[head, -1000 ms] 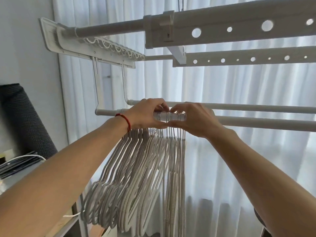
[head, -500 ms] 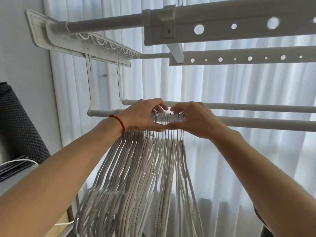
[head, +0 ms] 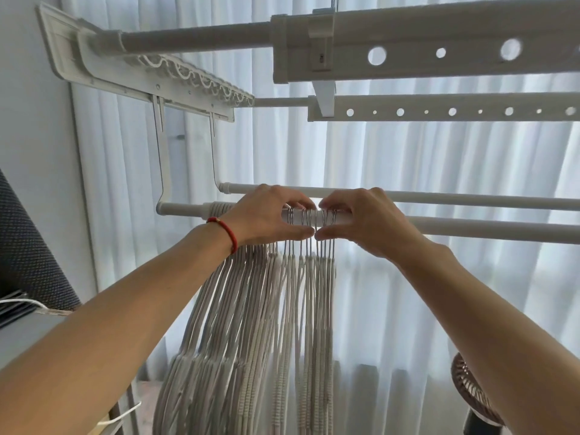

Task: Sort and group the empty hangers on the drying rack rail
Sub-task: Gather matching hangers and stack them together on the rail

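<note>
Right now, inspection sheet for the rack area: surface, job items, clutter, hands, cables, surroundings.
Surface: near lower rail carries every hanger; far lower rail bare where visible.
Job's things: white hangers bunched at the rail's left end, lower ends splayed left; metal hooks unevenly spaced between the hands.
Clutter: nothing seen on the rack.
Hands: left hand and right hand both curled round the near rail at the hooks, thumbs beneath, tips almost meeting.
Cables: white cable at lower left; another near the bottom edge.
Surroundings: sheer curtain, perforated upper bars, fan at lower right.
</note>
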